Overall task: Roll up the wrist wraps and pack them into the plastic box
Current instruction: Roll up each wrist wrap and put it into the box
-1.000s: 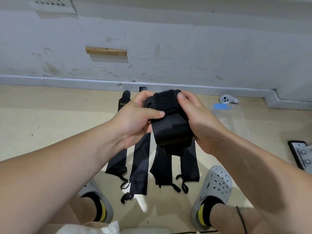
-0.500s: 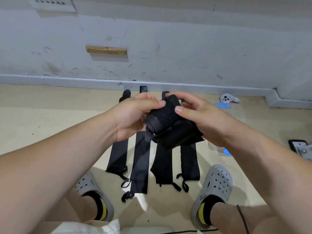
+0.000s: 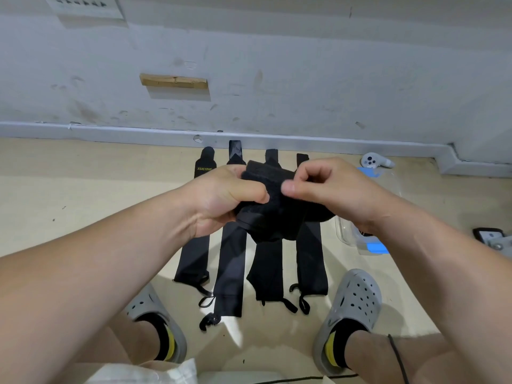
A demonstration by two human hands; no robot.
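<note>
Our rolled black wrist wrap aloft, four flat wraps side by side below, clear plastic box at right

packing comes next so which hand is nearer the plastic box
Right. The right hand is beside the plastic box; the left hand is across the wrist wrap from it.

A grey perforated left clog sits at seven o'clock, the matching right clog at five, over black yellow-striped socks. Pale beige shorts edge six o'clock; a thin black cord crosses the right leg.
</note>
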